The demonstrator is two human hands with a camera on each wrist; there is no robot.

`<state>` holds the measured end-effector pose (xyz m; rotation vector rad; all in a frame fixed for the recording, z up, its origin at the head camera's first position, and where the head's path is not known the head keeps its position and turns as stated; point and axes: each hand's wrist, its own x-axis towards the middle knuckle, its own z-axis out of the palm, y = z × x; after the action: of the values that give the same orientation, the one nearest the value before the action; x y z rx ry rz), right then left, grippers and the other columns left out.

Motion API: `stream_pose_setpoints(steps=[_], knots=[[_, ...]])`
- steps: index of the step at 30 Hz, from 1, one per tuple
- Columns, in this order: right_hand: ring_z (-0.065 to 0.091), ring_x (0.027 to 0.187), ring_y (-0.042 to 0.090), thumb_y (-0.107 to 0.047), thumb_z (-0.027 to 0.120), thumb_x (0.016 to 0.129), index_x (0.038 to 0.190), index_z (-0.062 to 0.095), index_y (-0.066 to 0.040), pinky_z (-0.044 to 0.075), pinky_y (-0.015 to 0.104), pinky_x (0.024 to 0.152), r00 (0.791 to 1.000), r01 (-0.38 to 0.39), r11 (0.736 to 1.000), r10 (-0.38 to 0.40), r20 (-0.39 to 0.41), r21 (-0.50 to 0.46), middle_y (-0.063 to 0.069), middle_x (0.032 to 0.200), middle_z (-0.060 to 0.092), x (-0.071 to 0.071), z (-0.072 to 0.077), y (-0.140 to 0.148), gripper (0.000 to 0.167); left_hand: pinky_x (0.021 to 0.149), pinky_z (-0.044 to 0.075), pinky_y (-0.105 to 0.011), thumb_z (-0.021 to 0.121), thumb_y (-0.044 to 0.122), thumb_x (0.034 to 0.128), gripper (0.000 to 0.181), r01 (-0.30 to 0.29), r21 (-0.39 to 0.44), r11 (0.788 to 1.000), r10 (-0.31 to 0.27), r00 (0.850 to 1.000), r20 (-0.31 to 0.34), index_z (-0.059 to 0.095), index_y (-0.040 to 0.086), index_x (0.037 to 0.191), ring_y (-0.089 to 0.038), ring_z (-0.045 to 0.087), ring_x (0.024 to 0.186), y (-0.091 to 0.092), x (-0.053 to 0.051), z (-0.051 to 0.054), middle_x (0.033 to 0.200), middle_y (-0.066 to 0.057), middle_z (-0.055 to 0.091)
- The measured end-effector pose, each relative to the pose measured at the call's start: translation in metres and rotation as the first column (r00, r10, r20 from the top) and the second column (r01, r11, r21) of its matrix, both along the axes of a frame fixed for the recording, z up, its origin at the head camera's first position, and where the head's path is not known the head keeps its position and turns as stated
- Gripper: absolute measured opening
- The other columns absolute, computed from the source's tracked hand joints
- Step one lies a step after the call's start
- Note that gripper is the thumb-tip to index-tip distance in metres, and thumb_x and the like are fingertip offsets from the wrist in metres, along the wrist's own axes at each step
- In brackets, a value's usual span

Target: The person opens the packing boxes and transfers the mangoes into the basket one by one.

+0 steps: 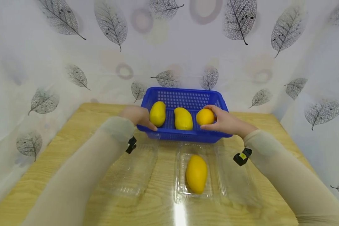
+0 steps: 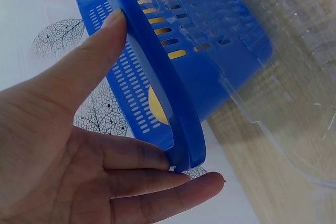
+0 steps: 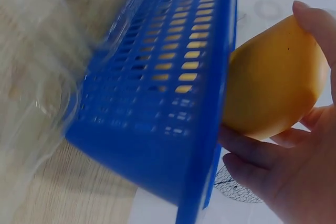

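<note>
A blue plastic basket [image 1: 183, 135] stands near the back of the table. My left hand [image 1: 137, 115] holds its left front corner; in the left wrist view the thumb [image 2: 100, 51] lies against the rim and the other fingers meet the corner. Over the basket's right end, my right hand [image 1: 226, 121] grips a yellow-orange mango [image 1: 205, 117], its thumb and fingers around the fruit. Two more mangoes, one at the left [image 1: 157, 114] and one in the middle [image 1: 183, 119], sit in the basket. Another mango [image 1: 196, 174] lies in a clear plastic clamshell box [image 1: 178, 185].
The clamshell's lid [image 1: 238, 179] lies open to the right, beneath my right forearm. A second clear plastic box [image 1: 130, 175] is on the wooden table [image 1: 161, 207] at the left, partly under my left arm. Behind the table hangs a leaf-patterned sheet [image 1: 175, 37].
</note>
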<state>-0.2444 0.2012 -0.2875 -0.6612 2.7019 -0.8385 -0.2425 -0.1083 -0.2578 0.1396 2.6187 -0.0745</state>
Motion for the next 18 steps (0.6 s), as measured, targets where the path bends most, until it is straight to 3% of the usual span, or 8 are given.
stream_pose_setpoints(steps=[8, 18], knots=[[0.050, 0.104, 0.027, -0.043, 0.072, 0.078, 0.143, 0.024, -0.004, 0.044, 0.045, 0.091, 0.998, -0.042, 0.999, 0.043, -0.044, 0.010, 0.015, 0.129, 0.043, -0.022, -0.014, 0.000, 0.090, 0.095, 0.040, -0.047, 0.060, 0.064, 0.0780, 0.074, -0.003, 0.011, 1.000, 0.003, 1.000, 0.000, 0.058, 0.003, 0.120, -0.030, 0.053, 0.109, 0.000, 0.000, -0.001, 0.123, -0.015, 0.057], [0.051, 0.104, 0.027, -0.042, 0.074, 0.077, 0.140, 0.029, -0.003, 0.044, 0.044, 0.090, 0.996, -0.050, 0.997, 0.054, -0.066, 0.057, 0.014, 0.126, 0.045, -0.035, -0.023, -0.002, 0.087, 0.095, 0.041, -0.047, 0.059, 0.064, 0.0780, 0.079, 0.015, 0.010, 1.000, -0.015, 1.000, -0.019, 0.055, 0.000, 0.124, -0.027, 0.055, 0.105, -0.001, 0.000, -0.001, 0.120, -0.014, 0.058]])
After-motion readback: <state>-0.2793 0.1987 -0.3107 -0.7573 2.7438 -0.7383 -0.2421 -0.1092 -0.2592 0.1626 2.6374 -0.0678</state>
